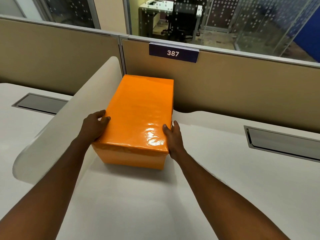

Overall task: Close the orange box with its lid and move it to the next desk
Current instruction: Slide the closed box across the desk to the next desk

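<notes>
The orange box [133, 159] stands on the white desk [216, 179], close to the curved divider on its left. Its glossy orange lid [140, 111] sits on top and covers the box fully. My left hand [94, 126] presses against the lid's left side near the front corner, fingers curled over the edge. My right hand [174, 139] holds the lid's right side near the front corner, thumb on top. Both hands clasp the box between them. I cannot tell whether the box rests on the desk or is slightly lifted.
A white curved divider [69, 118] separates this desk from the neighbouring desk [12, 118] on the left. Grey cable trays [41, 103] [284, 144] are set into both desks. A tan partition with a "387" sign [173, 53] runs along the back.
</notes>
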A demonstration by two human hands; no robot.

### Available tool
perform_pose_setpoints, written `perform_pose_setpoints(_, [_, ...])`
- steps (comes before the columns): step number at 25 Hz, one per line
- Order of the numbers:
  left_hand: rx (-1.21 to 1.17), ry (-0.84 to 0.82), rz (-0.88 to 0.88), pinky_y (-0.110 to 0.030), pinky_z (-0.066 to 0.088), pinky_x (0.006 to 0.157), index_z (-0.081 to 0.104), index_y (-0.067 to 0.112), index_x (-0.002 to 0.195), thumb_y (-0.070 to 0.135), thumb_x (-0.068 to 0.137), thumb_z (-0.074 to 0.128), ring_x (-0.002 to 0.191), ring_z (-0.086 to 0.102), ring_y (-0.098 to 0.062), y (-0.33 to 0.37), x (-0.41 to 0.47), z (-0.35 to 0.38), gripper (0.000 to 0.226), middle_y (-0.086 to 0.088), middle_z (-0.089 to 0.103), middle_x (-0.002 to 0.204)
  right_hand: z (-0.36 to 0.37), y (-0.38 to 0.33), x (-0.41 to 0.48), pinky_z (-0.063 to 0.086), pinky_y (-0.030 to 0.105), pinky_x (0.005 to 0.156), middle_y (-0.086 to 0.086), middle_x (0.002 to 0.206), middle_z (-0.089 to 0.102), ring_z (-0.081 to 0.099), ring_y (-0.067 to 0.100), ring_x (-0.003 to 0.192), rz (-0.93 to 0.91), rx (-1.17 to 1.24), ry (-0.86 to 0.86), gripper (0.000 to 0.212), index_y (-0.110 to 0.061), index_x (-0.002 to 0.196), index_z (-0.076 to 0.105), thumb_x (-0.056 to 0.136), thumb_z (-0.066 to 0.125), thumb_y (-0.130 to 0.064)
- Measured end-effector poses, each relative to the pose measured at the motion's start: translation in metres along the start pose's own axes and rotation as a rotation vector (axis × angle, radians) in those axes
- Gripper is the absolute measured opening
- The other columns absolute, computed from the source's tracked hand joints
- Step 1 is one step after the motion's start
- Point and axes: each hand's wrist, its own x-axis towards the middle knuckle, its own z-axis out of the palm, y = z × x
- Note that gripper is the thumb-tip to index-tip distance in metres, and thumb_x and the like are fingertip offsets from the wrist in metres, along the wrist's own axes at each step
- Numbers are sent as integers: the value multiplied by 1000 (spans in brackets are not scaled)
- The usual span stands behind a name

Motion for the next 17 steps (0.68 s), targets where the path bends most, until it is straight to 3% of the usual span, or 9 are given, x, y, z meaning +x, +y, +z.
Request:
perform_pose_setpoints(4, [119, 184, 152, -46, 37, 104, 59, 1, 123, 22, 90, 59, 119, 53, -39, 2, -7, 11, 40, -24, 57, 130, 16, 1, 0, 42, 57, 101, 8, 149, 34, 46, 34, 126, -1, -52, 59, 65, -30, 145, 14, 91, 48, -44])
perform_pose_setpoints(10, [368, 85, 309, -52, 26, 111, 57, 3, 125, 31, 93, 51, 129, 39, -44, 8, -13, 38, 42, -25, 49, 137, 21, -6, 7, 42, 55, 102, 7, 147, 39, 46, 33, 126, -75, -141, 58, 58, -31, 147, 18, 95, 42, -41])
perform_pose_setpoints(17, [303, 121, 317, -51, 19, 116, 54, 5, 129, 33, 95, 47, 136, 32, -41, 4, -2, 35, 45, -22, 45, 142, 32, -15, 14, 41, 54, 102, 9, 146, 39, 46, 33, 126, -80, -195, 75, 56, -29, 146, 16, 96, 39, -41])
